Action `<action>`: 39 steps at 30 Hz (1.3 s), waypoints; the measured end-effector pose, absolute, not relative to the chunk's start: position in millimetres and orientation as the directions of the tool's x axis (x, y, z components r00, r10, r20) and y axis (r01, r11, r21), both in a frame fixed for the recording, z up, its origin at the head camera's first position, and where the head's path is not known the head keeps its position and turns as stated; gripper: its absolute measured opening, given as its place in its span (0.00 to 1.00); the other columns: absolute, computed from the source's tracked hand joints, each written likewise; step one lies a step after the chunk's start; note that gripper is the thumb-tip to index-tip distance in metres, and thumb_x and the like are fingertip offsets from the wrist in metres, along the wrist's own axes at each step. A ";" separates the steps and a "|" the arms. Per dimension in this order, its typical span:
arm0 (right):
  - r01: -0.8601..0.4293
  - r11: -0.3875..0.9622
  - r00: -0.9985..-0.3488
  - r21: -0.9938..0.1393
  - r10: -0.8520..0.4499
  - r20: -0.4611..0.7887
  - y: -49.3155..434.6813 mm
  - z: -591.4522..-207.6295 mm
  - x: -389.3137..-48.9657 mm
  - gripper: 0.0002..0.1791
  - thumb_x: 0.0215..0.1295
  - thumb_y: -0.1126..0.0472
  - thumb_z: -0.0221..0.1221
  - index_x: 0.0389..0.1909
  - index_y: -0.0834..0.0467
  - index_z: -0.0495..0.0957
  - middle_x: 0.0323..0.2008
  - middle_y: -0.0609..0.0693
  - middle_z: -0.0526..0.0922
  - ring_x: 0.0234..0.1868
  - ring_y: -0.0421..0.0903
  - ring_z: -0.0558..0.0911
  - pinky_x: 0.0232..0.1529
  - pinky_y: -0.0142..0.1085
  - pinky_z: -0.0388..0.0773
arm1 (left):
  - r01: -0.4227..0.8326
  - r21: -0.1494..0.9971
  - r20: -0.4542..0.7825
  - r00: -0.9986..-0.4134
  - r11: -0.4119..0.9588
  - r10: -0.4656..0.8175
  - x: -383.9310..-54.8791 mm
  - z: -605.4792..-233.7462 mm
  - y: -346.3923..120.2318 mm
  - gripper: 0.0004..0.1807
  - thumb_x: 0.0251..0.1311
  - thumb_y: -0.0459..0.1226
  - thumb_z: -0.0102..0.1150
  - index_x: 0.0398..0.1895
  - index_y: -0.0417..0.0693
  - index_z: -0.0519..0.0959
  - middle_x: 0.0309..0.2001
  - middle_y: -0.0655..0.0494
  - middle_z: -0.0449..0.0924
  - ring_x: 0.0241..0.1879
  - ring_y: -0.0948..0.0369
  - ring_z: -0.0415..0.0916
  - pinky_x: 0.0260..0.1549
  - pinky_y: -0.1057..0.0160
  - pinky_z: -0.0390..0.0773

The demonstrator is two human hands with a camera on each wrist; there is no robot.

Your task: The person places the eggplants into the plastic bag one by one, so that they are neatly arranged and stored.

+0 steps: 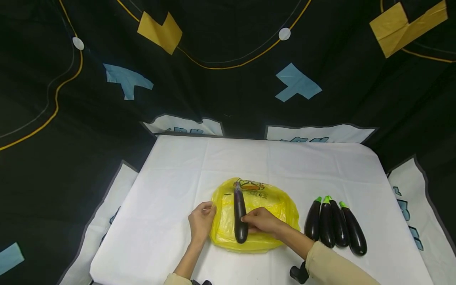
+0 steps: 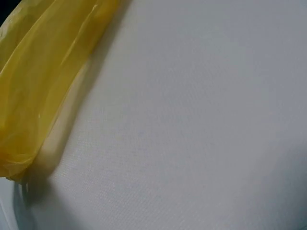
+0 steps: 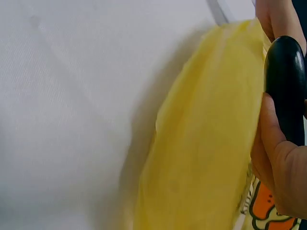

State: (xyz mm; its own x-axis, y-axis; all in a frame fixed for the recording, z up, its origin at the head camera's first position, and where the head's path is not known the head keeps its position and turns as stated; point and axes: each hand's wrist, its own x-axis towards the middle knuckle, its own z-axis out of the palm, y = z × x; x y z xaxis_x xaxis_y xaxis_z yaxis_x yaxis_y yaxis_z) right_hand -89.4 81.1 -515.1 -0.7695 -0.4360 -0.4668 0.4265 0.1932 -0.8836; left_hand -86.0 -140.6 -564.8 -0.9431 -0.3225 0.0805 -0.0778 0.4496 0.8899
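In the head view, my right hand [image 1: 263, 219] grips a dark purple eggplant [image 1: 239, 213] near its thick lower end, its stem pointing away from me. The eggplant is over a yellow plastic bag [image 1: 272, 204] spread on the table. At the bag's left edge, my left hand [image 1: 202, 221] pinches the film between thumb and fingers. The left wrist view has only the bag's side [image 2: 43, 86], with no hand. In the right wrist view, the right hand [image 3: 283, 163] holds the eggplant [image 3: 285, 86] beside the bag [image 3: 201, 134]; part of the left hand [image 3: 280, 19] appears beyond.
Several more eggplants [image 1: 326, 223] with green stem ends lie side by side to the right of the bag. A white cloth covers the table [image 1: 171, 178]. Behind it hangs a black curtain [image 1: 221, 95] with blue and yellow patches. A black wrist device [image 1: 299, 273] is by the right sleeve.
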 end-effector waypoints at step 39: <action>0.486 0.474 -0.739 -0.734 -0.226 -0.635 19.2 -522.6 -101.5 0.11 0.59 0.64 0.62 0.35 0.69 0.74 0.24 0.56 0.80 0.23 0.46 0.83 0.29 0.36 0.83 | -0.101 0.884 0.036 -0.959 0.457 -0.282 -85.8 -564.2 -135.9 0.06 0.56 0.34 0.65 0.37 0.45 0.83 0.35 0.51 0.84 0.34 0.57 0.84 0.29 0.67 0.83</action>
